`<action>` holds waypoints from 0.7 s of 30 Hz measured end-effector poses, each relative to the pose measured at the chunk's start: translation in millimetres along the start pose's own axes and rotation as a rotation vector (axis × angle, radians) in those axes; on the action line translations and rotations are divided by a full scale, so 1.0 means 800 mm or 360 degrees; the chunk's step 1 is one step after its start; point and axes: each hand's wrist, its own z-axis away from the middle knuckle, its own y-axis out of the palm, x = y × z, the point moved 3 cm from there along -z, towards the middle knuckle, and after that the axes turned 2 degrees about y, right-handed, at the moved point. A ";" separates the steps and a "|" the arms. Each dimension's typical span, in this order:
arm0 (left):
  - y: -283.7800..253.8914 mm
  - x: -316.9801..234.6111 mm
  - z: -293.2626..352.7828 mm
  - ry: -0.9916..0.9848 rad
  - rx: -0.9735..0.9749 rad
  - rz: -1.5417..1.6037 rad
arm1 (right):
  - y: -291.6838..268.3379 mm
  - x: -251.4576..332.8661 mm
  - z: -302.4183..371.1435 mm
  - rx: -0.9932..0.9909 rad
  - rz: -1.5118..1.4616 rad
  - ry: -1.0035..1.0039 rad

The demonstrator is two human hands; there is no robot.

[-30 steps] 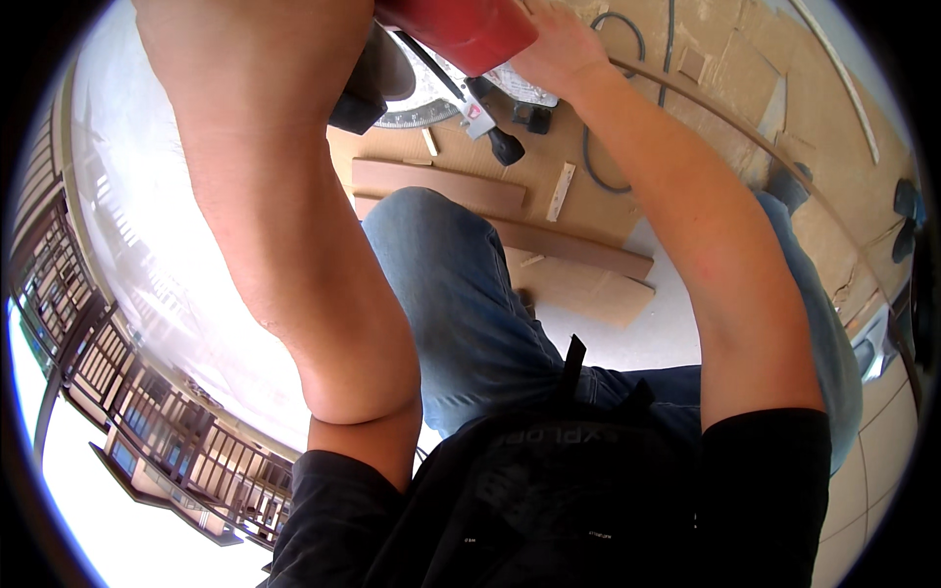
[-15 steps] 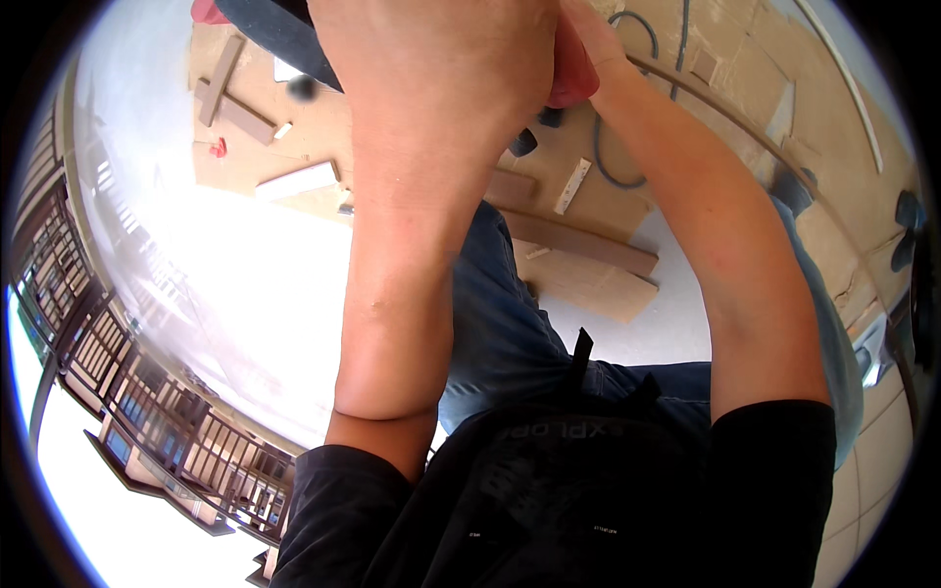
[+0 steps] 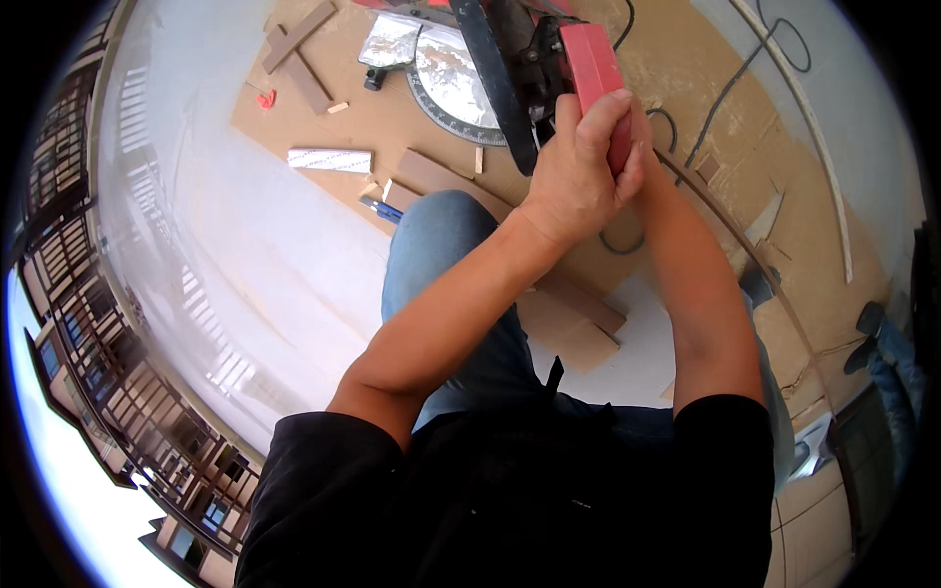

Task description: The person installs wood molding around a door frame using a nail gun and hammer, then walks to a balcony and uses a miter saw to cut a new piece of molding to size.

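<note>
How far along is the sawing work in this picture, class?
Done: cut wood offcuts lie on the cardboard. In hand: the left hand grips the red saw handle, the right hand mostly hidden behind it. Left: uncut wooden strips lie beside the saw.

A sheet of brown cardboard (image 3: 676, 88) is lying spread over the pale floor (image 3: 274, 255). Far to the left, two brown wood strips (image 3: 299, 54) are lying crossed, with a small red scrap (image 3: 266, 99) sitting just beside them. A white strip (image 3: 329, 160) is resting nearer, and a blue-handled pen (image 3: 382, 209) is lying to its right. A black cable (image 3: 730, 83) is trailing across the far right. A long pale moulding (image 3: 818, 147) is curving along the right side. Railings (image 3: 118, 392) are running down the left.
</note>
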 end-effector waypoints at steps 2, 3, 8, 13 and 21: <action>-0.024 -0.012 -0.037 -0.0006 -0.0073 0.0021 | -0.008 0.038 -0.014 -0.0235 -0.0264 0.0353; -0.036 -0.028 -0.057 -0.0050 -0.0035 -0.0018 | -0.002 0.054 -0.013 -0.0345 -0.0484 0.0527; -0.127 -0.036 -0.297 -0.0255 0.0158 0.0077 | -0.009 -0.004 -0.013 -0.0026 0.1535 -0.0083; -0.218 -0.046 -0.374 -0.0146 0.0598 -0.0369 | 0.003 0.010 -0.014 0.0057 0.1472 -0.0027; -0.325 0.138 -0.052 -0.0640 -0.0426 -0.0183 | -0.002 -0.003 -0.008 0.0136 0.1590 0.0021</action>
